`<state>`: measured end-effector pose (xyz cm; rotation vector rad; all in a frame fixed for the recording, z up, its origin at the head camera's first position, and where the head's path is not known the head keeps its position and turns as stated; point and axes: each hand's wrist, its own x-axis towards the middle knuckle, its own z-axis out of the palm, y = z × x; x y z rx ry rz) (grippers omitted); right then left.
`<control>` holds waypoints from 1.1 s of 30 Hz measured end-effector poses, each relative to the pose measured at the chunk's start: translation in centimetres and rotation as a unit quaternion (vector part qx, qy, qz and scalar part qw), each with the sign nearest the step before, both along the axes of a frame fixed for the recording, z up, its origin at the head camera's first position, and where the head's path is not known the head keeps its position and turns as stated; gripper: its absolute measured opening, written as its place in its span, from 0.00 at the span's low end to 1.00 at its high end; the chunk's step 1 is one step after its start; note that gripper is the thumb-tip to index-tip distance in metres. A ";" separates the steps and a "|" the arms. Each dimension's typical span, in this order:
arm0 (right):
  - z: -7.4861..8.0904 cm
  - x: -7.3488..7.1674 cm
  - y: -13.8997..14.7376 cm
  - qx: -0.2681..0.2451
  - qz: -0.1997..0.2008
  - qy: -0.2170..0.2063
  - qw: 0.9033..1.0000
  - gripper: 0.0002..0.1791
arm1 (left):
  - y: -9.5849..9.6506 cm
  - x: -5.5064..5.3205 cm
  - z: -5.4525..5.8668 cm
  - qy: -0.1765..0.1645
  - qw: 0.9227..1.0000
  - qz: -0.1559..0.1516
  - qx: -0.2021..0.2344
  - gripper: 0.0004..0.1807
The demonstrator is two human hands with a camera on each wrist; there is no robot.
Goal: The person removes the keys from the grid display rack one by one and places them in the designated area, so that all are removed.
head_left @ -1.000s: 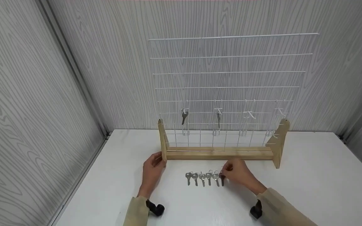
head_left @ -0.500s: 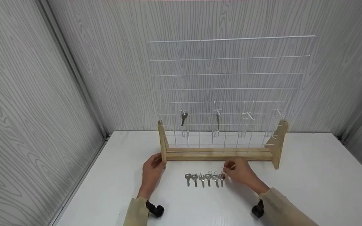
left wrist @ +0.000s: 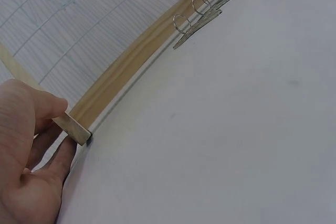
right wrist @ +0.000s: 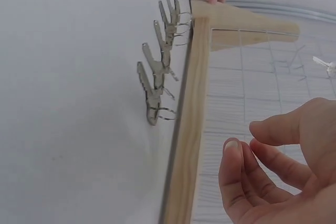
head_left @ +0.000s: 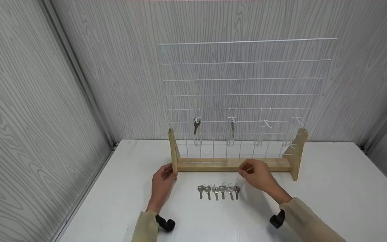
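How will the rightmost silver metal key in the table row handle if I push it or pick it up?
The rightmost silver metal key looks rigid, so it likely won't bend. Thin and flat, it would probably slide along the white table rather than roll. Lifted by its thin silver wire ring, it may swing.

- Toward 8 o'clock, the left hand (left wrist: 16, 145) pinches the lower end of a wooden side piece (left wrist: 74, 128), thumb on one face and fingers on the other.
- From that end, a wooden crossbar (left wrist: 121, 72) runs up toward 1 o'clock.
- At 1 o'clock, metal keys (left wrist: 199, 27) lie in a row near the crossbar, overlapping from this angle, with round key rings (left wrist: 174, 22) standing above them.
- Toward 10 and 11 o'clock, a pale wire grid (left wrist: 62, 56) spreads before a streaked panel (left wrist: 100, 35).
- A white tabletop (left wrist: 210, 129) fills 2 through 6 o'clock.
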<state>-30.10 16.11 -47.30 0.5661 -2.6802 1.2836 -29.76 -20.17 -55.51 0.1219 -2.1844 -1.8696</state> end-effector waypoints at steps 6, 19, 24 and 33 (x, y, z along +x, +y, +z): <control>1.7 -0.1 0.0 -0.014 -0.004 0.008 1.000 0.04 | 0.0 -0.1 0.0 -0.001 1.000 -0.004 0.004 0.23; 5.1 -0.6 0.3 -0.032 -0.011 0.034 0.999 0.05 | -0.1 0.1 0.1 -0.003 1.000 -0.008 0.000 0.23; 6.5 -0.6 0.1 -0.034 -0.017 0.054 0.998 0.06 | 0.0 0.2 0.2 -0.004 1.000 -0.004 -0.003 0.23; 7.7 -1.1 -0.4 -0.049 -0.037 0.078 0.995 0.08 | 0.1 0.1 0.1 -0.007 1.000 -0.001 0.003 0.23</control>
